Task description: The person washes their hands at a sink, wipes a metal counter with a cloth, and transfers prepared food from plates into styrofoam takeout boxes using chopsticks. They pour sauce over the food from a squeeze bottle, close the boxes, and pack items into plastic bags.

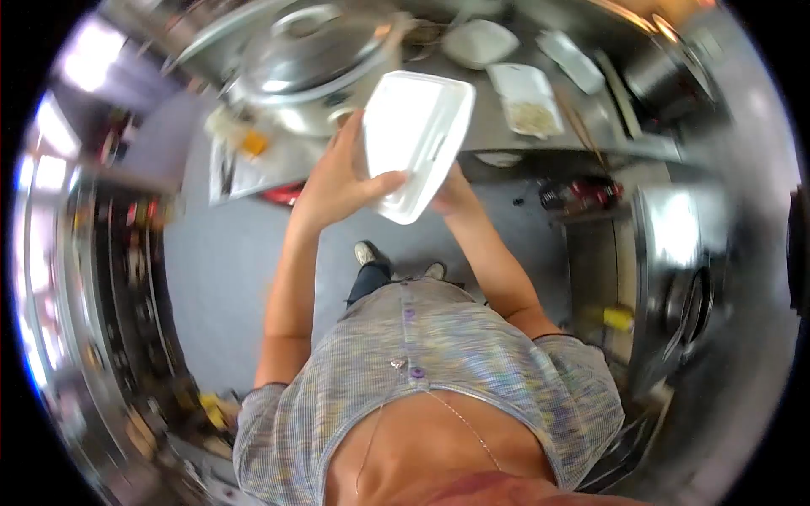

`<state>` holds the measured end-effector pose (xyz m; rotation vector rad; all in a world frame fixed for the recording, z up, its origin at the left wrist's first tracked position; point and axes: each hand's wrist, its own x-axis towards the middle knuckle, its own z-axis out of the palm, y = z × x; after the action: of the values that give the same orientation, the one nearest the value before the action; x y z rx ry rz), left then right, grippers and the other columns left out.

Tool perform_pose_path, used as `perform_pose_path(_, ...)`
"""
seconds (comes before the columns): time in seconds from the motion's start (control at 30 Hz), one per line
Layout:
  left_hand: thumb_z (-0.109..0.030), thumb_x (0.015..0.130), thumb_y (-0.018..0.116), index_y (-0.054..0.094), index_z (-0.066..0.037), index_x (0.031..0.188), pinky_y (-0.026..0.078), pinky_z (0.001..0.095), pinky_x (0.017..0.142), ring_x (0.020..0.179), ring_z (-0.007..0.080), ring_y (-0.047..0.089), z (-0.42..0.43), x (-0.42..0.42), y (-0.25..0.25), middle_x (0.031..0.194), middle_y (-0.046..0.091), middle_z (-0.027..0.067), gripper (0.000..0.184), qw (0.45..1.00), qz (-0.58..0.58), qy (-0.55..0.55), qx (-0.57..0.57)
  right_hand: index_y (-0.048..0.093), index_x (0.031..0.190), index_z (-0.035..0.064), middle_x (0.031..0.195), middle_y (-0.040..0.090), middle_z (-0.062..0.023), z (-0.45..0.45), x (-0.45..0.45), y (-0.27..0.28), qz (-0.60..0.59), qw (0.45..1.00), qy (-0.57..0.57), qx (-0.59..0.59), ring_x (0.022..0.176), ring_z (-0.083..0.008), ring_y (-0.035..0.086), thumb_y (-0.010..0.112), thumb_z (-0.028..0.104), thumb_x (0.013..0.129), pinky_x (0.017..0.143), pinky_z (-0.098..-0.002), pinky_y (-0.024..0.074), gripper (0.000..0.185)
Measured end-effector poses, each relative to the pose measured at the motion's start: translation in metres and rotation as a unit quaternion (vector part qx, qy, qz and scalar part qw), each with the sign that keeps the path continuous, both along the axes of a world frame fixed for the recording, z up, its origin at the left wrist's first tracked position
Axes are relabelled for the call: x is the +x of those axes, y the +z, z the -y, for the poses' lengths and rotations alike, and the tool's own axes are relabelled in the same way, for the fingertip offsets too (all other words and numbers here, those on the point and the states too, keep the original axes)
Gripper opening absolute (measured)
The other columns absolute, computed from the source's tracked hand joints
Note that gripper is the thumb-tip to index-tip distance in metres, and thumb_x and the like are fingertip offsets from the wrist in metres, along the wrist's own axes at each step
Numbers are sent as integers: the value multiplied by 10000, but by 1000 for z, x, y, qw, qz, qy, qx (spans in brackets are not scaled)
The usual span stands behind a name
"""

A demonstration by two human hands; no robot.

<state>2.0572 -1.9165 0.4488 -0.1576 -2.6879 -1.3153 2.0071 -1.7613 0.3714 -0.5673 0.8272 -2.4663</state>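
Okay, steel counter [488,118]: running across in front of the person; its near edge is sitting under the raised hands, so a box lowered short could be catching and tipping.
Large lidded pot [329,59]: standing at left, near the left hand; could be burning knuckles if hot, heat not readable.
White foam clamshell box [413,126]: being held up at the counter's near edge, angled; contents and latch state not showing. Excess tilt could be spilling any load.
Left hand [333,181]: grasping the box's left side, thumb pressing on the face; over-squeezing could be denting thin foam.
Right hand [456,192]: meeting the box's right side, partly hidden; can't tell whether it's gripping. If only touching, the box could be pivoting about the left thumb.
Open foam container [512,80]: lying on the counter at right, holding pale food [531,118]; a wide right-arm sweep could be knocking it.
Chopstick-like sticks [580,126]: apparently overhanging the edge; a bump could be dropping them.
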Motion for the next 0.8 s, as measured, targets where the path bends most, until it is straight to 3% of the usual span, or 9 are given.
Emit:
perform_pose_path(0.17, -303, 670, 617, 324, 61, 1233, 317, 352, 934, 1105, 288, 422, -91, -36, -11, 1184, 427, 213, 732, 984, 23, -160, 68, 437, 1201, 34, 1112, 542, -96, -88, -1, -25, -65, 987, -103, -104, 975, -205, 553, 609, 195, 788, 836, -365, 465, 476)
perform_pose_path(0.2, -302, 696, 580, 295, 62, 1255, 298, 347, 947, 1117, 291, 402, -112, -40, -7, 1207, 405, 211, 725, 978, 58, -191, 54, 423, 1213, 72, 1074, 555, -88, -107, 2, -26, 39, 986, -101, -127, 941, -201, 567, 613, 183, 788, 770, -368, 498, 479)
perform_pose_path(0.23, -306, 714, 566, 260, 61, 1277, 264, 346, 975, 1163, 283, 360, -127, -49, -18, 1248, 369, 210, 739, 973, 72, -215, 40, 388, 1228, 6, 1162, 508, -93, -127, -6, -53, 96, 984, -101, -111, 1034, -211, 519, 618, 190, 784, 897, -377, 422, 533)
perform_pose_path(0.3, -285, 727, 570, 193, 63, 1313, 206, 337, 1011, 1217, 276, 291, -152, -40, -24, 1309, 288, 203, 778, 936, 143, -307, 92, 387, 1248, 79, 1130, 527, -69, -156, 40, -31, 78, 972, -218, -36, 996, -189, 540, 594, 182, 803, 754, -357, 506, 501)
perform_pose_path(0.33, -375, 774, 554, 183, 38, 1330, 289, 343, 959, 1175, 279, 340, -165, -55, -46, 1304, 303, 198, 785, 916, 134, -366, 100, 377, 1252, 87, 1099, 537, -49, -173, 47, -39, 88, 957, -277, -3, 958, -167, 557, 580, 196, 818, 705, -327, 522, 491)
perform_pose_path(0.53, -381, 765, 527, 198, 4, 1338, 267, 353, 963, 1196, 291, 312, -266, -46, -42, 1321, 282, 186, 764, 773, 136, -616, 60, 370, 1235, 103, 1058, 543, -38, -227, 130, -37, 22, 872, -483, -77, 903, -120, 573, 615, 267, 799, 673, -280, 525, 526)
perform_pose_path(0.7, -216, 764, 571, 163, 27, 1331, 277, 344, 968, 1189, 273, 322, -287, -32, -45, 1306, 297, 183, 739, 711, 214, -667, 67, 360, 1242, 83, 1080, 533, -49, -211, 165, -35, 53, 811, -576, -93, 928, -160, 569, 630, 238, 783, 720, -305, 516, 555)
perform_pose_path(0.77, -171, 758, 590, 165, 21, 1326, 343, 337, 918, 1137, 262, 381, -286, -31, -55, 1277, 332, 179, 735, 725, 234, -640, 95, 373, 1240, 71, 1115, 523, -59, -210, 167, -66, -45, 735, -663, 135, 969, -177, 551, 597, 273, 803, 797, -341, 479, 531)
perform_pose_path(0.8, -161, 755, 604, 166, 24, 1321, 383, 314, 872, 1073, 250, 436, -285, -28, -52, 1223, 383, 177, 740, 733, 235, -629, 112, 385, 1236, 64, 1138, 517, -68, -205, 168, -60, -53, 739, -665, 96, 997, -191, 536, 578, 341, 797, 840, -362, 449, 554)
